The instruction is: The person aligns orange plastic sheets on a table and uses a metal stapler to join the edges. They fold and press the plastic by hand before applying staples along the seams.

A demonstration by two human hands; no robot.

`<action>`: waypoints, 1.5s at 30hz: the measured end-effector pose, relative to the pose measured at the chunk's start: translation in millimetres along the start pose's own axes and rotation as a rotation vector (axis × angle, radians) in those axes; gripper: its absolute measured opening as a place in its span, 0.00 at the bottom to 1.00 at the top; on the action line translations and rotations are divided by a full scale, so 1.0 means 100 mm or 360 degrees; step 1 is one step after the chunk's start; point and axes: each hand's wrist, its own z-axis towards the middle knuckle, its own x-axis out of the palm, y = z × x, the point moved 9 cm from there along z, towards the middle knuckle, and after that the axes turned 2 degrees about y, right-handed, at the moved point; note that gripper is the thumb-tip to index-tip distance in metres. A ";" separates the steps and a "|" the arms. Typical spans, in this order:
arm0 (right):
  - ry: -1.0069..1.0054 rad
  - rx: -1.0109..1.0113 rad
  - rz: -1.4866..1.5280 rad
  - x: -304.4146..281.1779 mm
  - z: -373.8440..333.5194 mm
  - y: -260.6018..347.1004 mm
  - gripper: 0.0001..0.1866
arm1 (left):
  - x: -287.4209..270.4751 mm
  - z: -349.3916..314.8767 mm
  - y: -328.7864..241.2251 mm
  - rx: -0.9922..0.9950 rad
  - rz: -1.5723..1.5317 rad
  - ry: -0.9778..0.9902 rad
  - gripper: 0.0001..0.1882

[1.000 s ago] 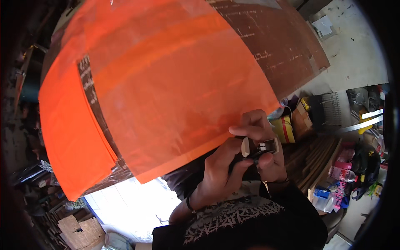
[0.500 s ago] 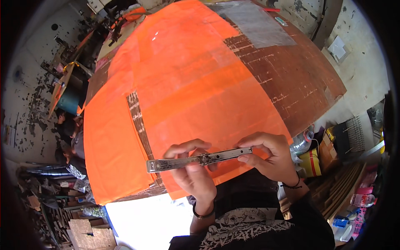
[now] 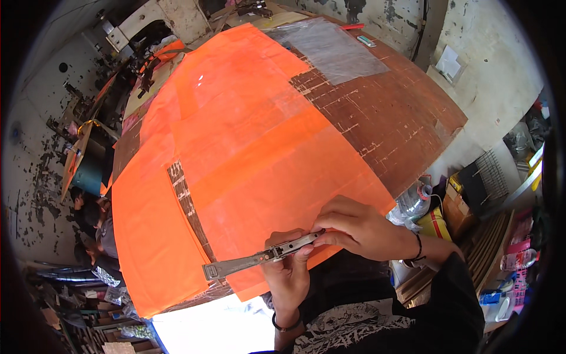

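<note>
A slim metal stapler (image 3: 236,266), swung open lengthwise about its hinge, lies slantwise above the near edge of the orange sheets. My left hand (image 3: 287,274) is closed around its middle, thumb and fingers pinching it close to the hinge. My right hand (image 3: 354,227) has its fingertips closed at the stapler's right end. Whether those fingertips also hold something small is hidden. Beneath both hands, large orange sheets (image 3: 265,171) lie flat and overlapping on the brown table (image 3: 401,112).
Clear plastic sheeting (image 3: 339,50) lies at the table's far side. Beyond the right edge are a large clear bottle (image 3: 413,203), a cardboard box (image 3: 460,203) and stacked boards (image 3: 477,259). People (image 3: 97,218) sit low at left. A bright white surface (image 3: 215,324) is near me.
My right hand has shifted left and down, closing more tightly around the stapler's right end. The stapler now tilts more, its left end lower. The view has shifted.
</note>
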 end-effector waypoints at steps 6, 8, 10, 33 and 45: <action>0.0221 -0.0025 -0.0162 0.15 -0.09 -0.03 0.15 | 0.03 -0.05 -0.04 0.0000 0.0194 0.0088 0.09; 0.0210 -0.0036 -0.0150 0.16 -0.10 -0.02 0.14 | 0.04 -0.07 -0.03 0.0018 0.0246 0.0112 0.09; 0.0198 -0.0045 -0.0137 0.08 -0.10 0.04 0.14 | 0.02 -0.09 0.02 0.0036 0.0298 0.0139 0.09; -0.0392 0.0048 -0.0092 -0.86 0.03 -0.44 0.12 | 0.47 -0.45 0.38 -0.0774 -0.0427 0.0578 0.16; -0.0903 0.0304 -0.1357 -2.76 0.76 -2.77 0.30 | 0.31 -1.22 0.73 -0.1090 0.0085 0.0948 0.14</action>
